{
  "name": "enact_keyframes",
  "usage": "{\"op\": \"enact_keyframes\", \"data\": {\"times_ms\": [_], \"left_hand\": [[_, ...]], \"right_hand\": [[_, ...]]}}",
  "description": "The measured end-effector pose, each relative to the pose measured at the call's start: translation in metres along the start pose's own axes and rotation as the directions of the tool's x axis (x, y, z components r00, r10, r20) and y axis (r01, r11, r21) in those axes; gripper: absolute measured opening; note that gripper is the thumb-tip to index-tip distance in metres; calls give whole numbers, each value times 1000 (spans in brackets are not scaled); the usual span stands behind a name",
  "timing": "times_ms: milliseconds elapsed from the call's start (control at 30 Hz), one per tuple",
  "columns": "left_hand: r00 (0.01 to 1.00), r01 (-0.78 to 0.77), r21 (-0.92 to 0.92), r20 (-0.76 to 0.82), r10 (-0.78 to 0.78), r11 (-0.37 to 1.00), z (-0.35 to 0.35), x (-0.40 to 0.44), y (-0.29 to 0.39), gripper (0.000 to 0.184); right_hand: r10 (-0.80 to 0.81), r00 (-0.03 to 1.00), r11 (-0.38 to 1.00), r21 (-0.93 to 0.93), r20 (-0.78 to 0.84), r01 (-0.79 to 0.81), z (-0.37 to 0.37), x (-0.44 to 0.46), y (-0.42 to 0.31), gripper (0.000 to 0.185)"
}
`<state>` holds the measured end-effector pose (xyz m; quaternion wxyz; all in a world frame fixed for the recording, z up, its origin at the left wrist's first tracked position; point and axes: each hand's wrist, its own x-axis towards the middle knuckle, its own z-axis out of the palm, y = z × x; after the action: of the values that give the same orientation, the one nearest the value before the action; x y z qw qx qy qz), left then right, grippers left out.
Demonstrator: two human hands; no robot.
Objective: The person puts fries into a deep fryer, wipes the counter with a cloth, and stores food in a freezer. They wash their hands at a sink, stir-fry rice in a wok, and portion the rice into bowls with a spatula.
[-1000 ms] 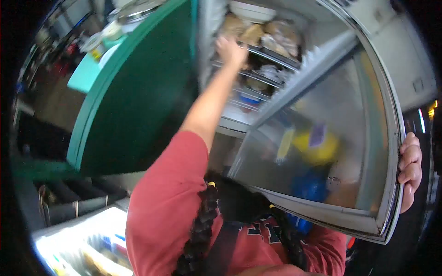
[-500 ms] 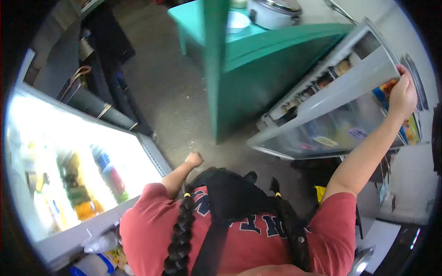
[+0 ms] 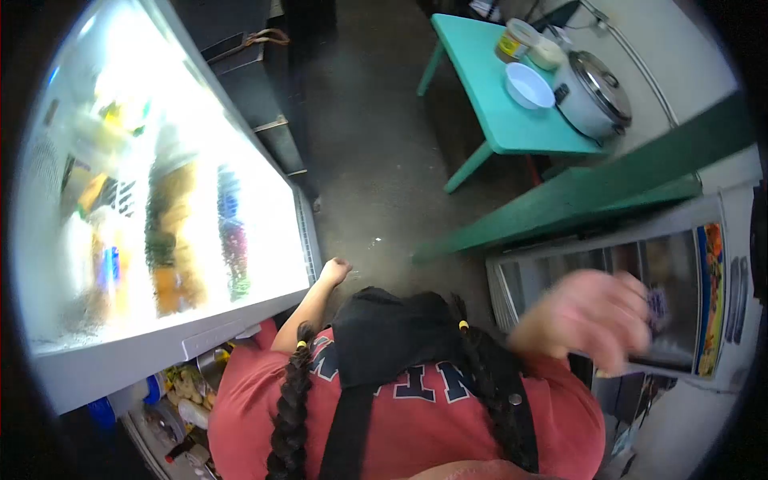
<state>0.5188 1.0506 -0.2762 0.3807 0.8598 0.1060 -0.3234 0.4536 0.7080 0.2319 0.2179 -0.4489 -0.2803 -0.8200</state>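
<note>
My right hand [image 3: 596,316] is raised in front of the glass door [image 3: 664,264] of the fridge on the right, apart from its edge. It is blurred by motion, its fingers loosely bent and spread, and nothing shows in it. Low at my side, my left hand [image 3: 337,270] is closed with nothing visible in it, near the lit display fridge [image 3: 308,240] on the left. Behind the right fridge's glass the contents are dim. Bottles and packets [image 3: 172,232] stand on the lit fridge's shelves.
A green wooden post [image 3: 576,184] slants in front of the right fridge. Beyond it stands a turquoise table [image 3: 472,60] with a rice cooker [image 3: 592,92], a white bowl [image 3: 529,86] and a jar [image 3: 516,40]. Dark boxes [image 3: 248,88] line the left side of the floor [image 3: 368,160].
My right hand has let go of the right fridge's door and moved back toward me. That door has swung from wide open to shut or nearly so. The view has turned.
</note>
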Motion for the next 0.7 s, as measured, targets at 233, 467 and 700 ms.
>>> {"op": "enact_keyframes", "data": {"times_ms": [233,467,700], "left_hand": [[992,-117,-543,-108,69,832,-50,-28,20,17],[997,-52,-700,-77,-4,712,-128,-37,76,21],[997,52,-626,70,-11,778,-207,73,149,67]], "right_hand": [[655,134,610,-416,744,-674,140,-228,25,60],[710,-281,431,-714,646,-551,190,-397,140,60],[340,-696,-553,-464,632,-692,239,-449,262,84]]}}
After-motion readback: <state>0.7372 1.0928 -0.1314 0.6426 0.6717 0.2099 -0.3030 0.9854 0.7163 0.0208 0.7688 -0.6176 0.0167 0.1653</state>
